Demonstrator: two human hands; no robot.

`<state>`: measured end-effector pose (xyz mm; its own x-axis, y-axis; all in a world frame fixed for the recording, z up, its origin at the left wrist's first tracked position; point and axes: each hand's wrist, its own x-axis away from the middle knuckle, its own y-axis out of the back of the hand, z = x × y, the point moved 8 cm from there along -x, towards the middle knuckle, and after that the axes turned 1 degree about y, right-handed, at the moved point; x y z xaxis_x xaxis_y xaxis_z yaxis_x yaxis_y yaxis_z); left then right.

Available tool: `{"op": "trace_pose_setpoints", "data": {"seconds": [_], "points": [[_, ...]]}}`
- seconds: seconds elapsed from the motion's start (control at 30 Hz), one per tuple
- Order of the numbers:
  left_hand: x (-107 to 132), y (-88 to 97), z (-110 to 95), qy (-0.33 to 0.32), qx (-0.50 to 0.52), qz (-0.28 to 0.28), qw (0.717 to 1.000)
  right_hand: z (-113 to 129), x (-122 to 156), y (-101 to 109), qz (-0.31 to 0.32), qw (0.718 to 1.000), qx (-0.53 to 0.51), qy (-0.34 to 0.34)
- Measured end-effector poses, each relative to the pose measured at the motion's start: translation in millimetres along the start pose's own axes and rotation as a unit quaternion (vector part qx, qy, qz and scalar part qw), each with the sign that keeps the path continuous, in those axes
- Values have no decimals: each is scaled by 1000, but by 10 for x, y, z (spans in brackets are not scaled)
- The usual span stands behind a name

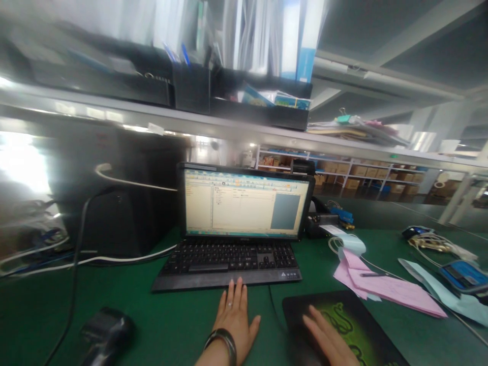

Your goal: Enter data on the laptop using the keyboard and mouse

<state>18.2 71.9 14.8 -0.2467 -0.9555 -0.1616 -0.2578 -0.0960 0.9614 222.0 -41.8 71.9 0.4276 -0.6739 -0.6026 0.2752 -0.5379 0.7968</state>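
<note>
My left hand (235,320) lies palm down with its fingers spread, on the green desk just in front of a black keyboard (236,260). Its fingertips reach the keyboard's front edge. That hand wears a ring and a dark bangle (221,336). My right hand (331,339) is over a black mouse pad (366,317) with a green print, fingers stretched out, the palm cut off by the lower frame edge. Beside its fingers is a blurred dark shape that looks like a computer mouse (303,348). Behind the keyboard stands a lit monitor (244,206) with a software window.
A blurred black handheld scanner (109,328) lies at the left front. Pink papers (389,287) with a pen and pale blue slips lie right, near a blue device (465,274). Cables run along the left. Overhead, a shelf (251,133) carries folders and trays.
</note>
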Motion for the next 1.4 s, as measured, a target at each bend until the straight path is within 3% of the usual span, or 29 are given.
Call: {"op": "trace_pose_setpoints", "data": {"seconds": [0.07, 0.13, 0.3, 0.4, 0.5, 0.7, 0.93, 1.03, 1.2, 1.3, 1.4], "points": [[1, -6, -2, -1, 1, -3, 1000, -58, -308, 56, 29, 998, -51, -30], [1, -6, -9, -2, 1, -5, 1000, -134, -704, -29, 69, 988, -118, -69], [2, 23, -28, -7, -7, -14, 1000, -135, -1692, -634, 110, 982, -153, -28], [2, 29, -23, -5, -12, -13, 1000, -97, -2037, -990, 116, 982, -149, -13], [-1, 26, -17, -6, -15, -14, 1000, -49, -2177, -1180, 116, 984, -132, -25], [-11, -34, 6, -8, -22, -16, 1000, -125, -2088, -1131, 100, 988, -100, -62], [-26, -35, 4, -14, -28, -19, 999, -1050, -1604, -945, 95, 972, -33, -211], [-35, -30, 3, -13, -31, -17, 999, -1205, -1528, -976, 100, 967, -21, -232], [-39, -16, 3, -15, -38, -9, 999, -1139, -1570, -893, 91, 968, -31, -232], [-31, -2, 4, -11, -35, -4, 999, -984, -1403, -556, 64, 972, -43, -221], [-30, 4, 0, -7, -29, -4, 1000, -693, -947, -183, 57, 977, -59, -194]]}}
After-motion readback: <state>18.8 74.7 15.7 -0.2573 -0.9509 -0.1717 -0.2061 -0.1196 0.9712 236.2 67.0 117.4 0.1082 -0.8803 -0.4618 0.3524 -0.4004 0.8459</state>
